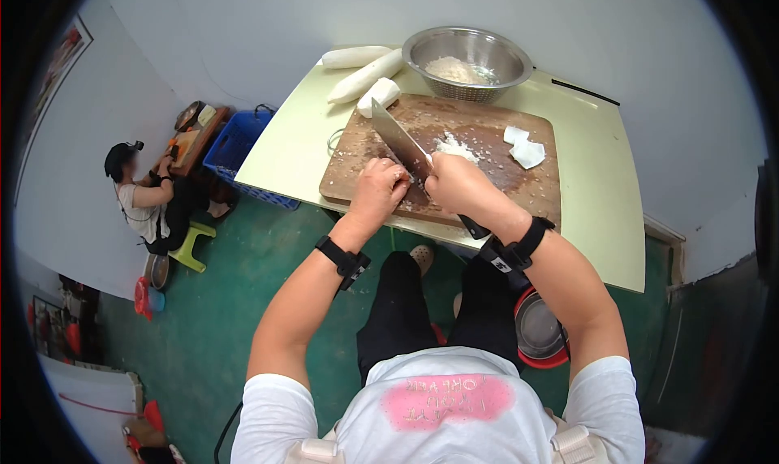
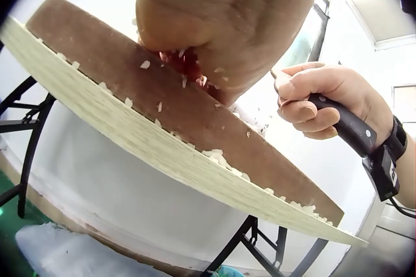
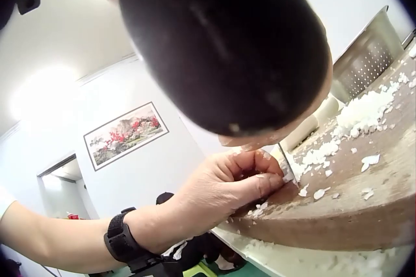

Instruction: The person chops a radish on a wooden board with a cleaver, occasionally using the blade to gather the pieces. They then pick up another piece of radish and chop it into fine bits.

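Note:
My right hand [image 1: 462,188] grips a kitchen knife [image 1: 396,137] by its black handle [image 2: 348,124]. The blade slants over the wooden cutting board [image 1: 365,148], right beside my left hand [image 1: 377,190]. With curled fingers, the left hand pinches a small white radish piece [image 3: 283,165] against the board, close to the blade; the fingers hide most of it. Finely chopped white radish [image 1: 457,146] lies in a small heap beyond the knife, with crumbs scattered around. Flat white slices [image 1: 527,153] rest at the board's right side.
Several peeled white radishes [image 1: 365,79] lie at the table's back left. A metal colander [image 1: 462,88] with chopped white bits stands behind the board. Left of the table are a blue crate [image 1: 239,143] and another person [image 1: 150,192] seated on a green stool [image 1: 193,245].

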The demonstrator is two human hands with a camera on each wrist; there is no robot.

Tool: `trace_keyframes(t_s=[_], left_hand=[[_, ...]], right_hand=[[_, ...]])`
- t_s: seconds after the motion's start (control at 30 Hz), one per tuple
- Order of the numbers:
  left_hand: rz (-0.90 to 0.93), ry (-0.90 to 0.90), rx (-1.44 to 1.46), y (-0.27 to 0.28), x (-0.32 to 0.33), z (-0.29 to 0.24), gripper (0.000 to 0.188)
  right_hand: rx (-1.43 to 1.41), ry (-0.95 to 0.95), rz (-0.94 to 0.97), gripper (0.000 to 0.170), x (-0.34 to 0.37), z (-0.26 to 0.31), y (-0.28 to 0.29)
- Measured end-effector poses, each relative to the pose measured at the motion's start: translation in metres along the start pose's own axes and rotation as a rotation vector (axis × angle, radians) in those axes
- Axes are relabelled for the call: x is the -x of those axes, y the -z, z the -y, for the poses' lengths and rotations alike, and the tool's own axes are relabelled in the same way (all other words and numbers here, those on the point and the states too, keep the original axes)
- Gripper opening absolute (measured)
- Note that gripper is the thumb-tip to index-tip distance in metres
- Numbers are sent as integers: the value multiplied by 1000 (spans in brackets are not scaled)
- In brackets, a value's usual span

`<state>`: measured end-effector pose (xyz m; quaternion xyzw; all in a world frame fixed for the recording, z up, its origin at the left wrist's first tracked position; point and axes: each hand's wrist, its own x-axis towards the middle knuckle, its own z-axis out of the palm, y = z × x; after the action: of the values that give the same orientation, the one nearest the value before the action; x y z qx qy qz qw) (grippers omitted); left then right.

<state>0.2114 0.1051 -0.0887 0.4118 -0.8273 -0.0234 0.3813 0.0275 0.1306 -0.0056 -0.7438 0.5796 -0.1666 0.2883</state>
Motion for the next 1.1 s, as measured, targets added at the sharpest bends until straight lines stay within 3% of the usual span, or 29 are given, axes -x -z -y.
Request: trace_keyframes(t_s=[0.17, 0.27, 0.33, 0.5, 0.67, 1.1], left_hand=[[-13, 1, -7, -1, 1, -1, 8], [-22, -24, 6, -3, 2, 4, 9], [-19, -10, 15, -2, 1, 3, 9], [40, 2, 91, 9, 0, 1, 8], [33, 36, -11, 12, 6, -5, 7], [4, 53, -68, 7, 8, -2, 7]], right_hand=[[39, 53, -41, 17, 7, 8, 4], [36, -25, 66, 16, 4, 16, 3], [175, 29, 50, 16, -5, 15, -2], [135, 50, -13, 18, -5, 14, -4], [61, 69, -29, 18, -5, 7, -5], [189, 150, -57, 16, -9, 13, -13]])
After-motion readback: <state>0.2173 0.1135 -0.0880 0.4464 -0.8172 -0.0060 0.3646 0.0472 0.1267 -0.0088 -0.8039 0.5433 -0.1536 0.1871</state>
